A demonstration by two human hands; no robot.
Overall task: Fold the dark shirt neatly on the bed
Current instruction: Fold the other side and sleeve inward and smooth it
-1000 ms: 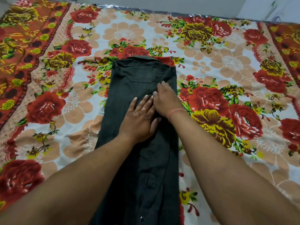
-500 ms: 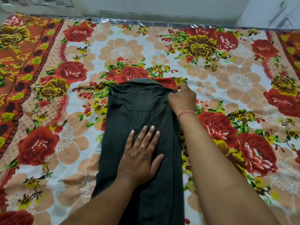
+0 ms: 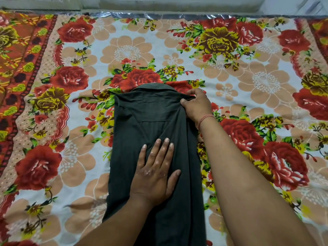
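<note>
Here, left fingers (image 3: 157, 148) flat on dark shirt (image 3: 142, 121), right fingers (image 3: 196, 92) pinching its far corner

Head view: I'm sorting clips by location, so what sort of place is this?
Probably a bedroom in a home: a floral bedsheet covers the wide flat surface, a pale wall runs along its far edge, and a dark shirt lies on it.

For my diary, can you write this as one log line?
left hand: flat on dark shirt | right hand: pinches its far right corner
</note>
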